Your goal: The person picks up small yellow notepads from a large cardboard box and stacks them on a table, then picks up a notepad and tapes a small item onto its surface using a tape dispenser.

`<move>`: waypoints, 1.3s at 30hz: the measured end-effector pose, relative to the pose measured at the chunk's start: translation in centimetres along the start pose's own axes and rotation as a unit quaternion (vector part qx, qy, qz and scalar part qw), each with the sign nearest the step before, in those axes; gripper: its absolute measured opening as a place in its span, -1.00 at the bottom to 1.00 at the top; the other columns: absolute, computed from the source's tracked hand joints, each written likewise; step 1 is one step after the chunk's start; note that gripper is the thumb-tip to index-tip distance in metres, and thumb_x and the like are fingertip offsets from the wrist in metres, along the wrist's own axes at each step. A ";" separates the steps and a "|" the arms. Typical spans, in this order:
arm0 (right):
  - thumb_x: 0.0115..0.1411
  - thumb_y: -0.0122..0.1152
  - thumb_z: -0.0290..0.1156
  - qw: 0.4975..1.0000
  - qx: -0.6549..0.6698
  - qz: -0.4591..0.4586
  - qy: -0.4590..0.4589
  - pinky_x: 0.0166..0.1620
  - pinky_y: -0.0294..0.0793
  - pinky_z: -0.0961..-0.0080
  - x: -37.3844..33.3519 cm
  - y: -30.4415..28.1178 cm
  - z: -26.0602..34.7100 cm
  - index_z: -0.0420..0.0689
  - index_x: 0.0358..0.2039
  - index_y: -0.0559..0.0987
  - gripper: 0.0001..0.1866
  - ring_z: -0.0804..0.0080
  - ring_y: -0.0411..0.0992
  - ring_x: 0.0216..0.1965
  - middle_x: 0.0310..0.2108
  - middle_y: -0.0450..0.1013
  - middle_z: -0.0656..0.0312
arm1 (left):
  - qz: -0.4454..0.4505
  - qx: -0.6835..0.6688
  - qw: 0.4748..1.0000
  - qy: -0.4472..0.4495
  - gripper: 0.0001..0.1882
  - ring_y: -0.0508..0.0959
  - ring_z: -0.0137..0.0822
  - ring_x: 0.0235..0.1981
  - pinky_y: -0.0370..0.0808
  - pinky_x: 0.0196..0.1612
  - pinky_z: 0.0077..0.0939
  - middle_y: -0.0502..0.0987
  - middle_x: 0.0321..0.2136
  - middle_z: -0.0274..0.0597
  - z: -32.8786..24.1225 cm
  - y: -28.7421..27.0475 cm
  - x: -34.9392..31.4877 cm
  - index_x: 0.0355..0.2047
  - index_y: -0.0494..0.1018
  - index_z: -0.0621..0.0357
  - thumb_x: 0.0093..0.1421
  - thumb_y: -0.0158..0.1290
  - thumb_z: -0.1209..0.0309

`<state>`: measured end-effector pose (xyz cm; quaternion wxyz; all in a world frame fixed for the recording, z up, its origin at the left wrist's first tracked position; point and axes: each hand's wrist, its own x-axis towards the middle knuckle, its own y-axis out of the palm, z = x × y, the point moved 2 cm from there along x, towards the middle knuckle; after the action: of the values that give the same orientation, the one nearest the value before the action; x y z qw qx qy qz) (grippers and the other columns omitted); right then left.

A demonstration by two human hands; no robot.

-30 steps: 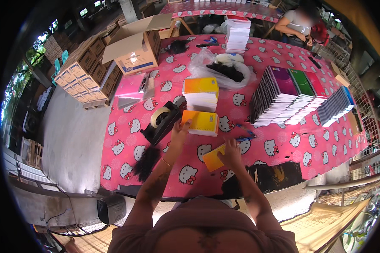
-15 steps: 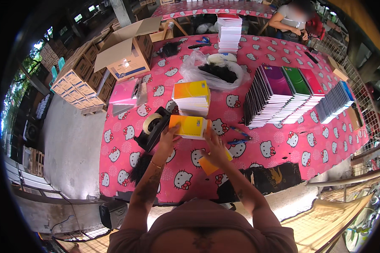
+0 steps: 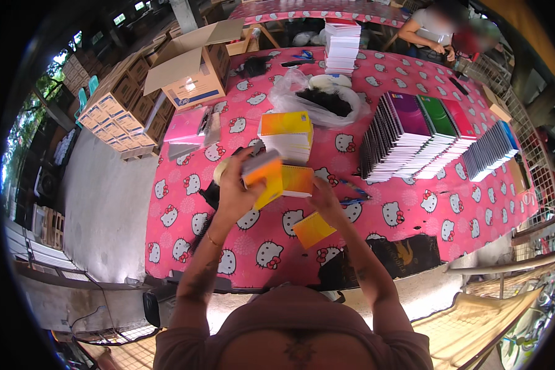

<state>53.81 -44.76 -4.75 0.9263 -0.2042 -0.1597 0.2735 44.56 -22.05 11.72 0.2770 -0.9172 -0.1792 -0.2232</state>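
Observation:
My left hand (image 3: pixel 239 192) grips a yellow-and-orange notebook (image 3: pixel 269 185), lifted and tilted, its outline smeared by motion; whether it is one or a few cannot be told. Just right of it lies a low stack of orange-yellow notebooks (image 3: pixel 298 180). The fingers of my right hand (image 3: pixel 327 202) are at that stack's right edge, bent and partly hidden, so their grip is unclear. Behind stands a taller stack of the same notebooks (image 3: pixel 286 126). One loose yellow-orange notebook (image 3: pixel 312 229) lies flat below my right hand. A black tape dispenser (image 3: pixel 211 195) is mostly covered by my left hand.
Tall stacks of spiral notebooks (image 3: pixel 407 120) in purple, green and red stand at the right. Pens (image 3: pixel 356 194) lie near my right hand. A plastic bag (image 3: pixel 283 102) and an open carton (image 3: pixel 188 80) sit farther back. A person (image 3: pixel 430 31) works at the far right.
My left hand has raised a yellow-orange notebook off the low stack and tipped it up leftward. My right hand has shifted slightly right, still beside the stack.

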 end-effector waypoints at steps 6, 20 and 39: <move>-0.07 0.28 -0.53 0.994 0.001 0.025 -0.107 0.34 0.10 0.26 -2.6 0.5 4.7 -0.16 0.30 0.20 -0.14 -0.03 0.10 0.32 0.26 0.17 -0.08 | 0.305 0.234 0.922 0.043 -0.11 0.47 0.03 -0.07 0.40 0.04 -0.15 0.44 -0.10 0.04 0.0 3.7 -5.7 0.21 0.19 0.26 -0.17 0.30 0.40; 0.10 0.26 -0.17 0.990 0.072 0.053 0.113 -0.04 0.48 0.30 7.4 2.2 -2.1 -0.26 0.06 0.45 -0.42 0.21 0.55 -0.12 -0.15 0.55 0.00 | 0.194 0.396 0.898 0.014 -0.18 0.37 0.01 -0.09 0.29 0.00 -0.06 0.35 -0.12 0.03 4.4 2.4 -13.0 0.23 0.16 0.25 -0.06 0.20 0.34; 0.28 0.04 0.07 0.982 0.153 0.050 0.099 0.01 0.42 0.36 1.3 1.2 0.3 -0.15 0.09 0.48 -0.42 0.37 0.51 -0.04 -0.06 0.54 0.15 | 0.067 -0.370 0.887 -0.268 -0.45 0.57 -0.31 -0.09 0.54 -0.08 -0.38 0.55 -0.12 -0.13 2.8 1.4 -4.2 0.08 0.34 0.27 0.11 0.23 0.36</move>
<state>54.21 -43.03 -4.81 0.9430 -0.0941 -0.0132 0.3190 42.56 -22.32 6.92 -0.1272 -0.9879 -0.0886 0.0004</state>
